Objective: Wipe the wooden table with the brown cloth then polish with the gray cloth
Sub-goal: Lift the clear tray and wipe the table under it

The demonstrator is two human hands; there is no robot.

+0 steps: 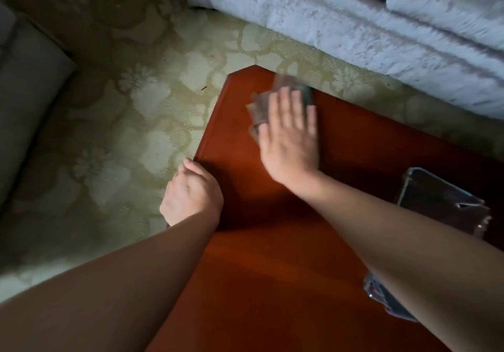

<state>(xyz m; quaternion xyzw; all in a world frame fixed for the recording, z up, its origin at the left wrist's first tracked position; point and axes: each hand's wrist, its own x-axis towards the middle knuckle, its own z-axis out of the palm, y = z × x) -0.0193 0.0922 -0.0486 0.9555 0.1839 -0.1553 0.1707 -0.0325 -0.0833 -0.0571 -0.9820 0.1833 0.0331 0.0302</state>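
right hand flat, palm down, fingers spread, bare forearm outstretched; left hand curled, knuckles up, forearm extended.

Bare tabletop beside dark box

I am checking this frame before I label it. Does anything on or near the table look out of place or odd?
Nothing is spilled or broken. A small dark speck lies on the carpet beside the table; it is too small to identify. The cloth under the right hand is motion-blurred.

I see a red-brown table, a pale grey sofa, and a green-and-cream flowery carpet.
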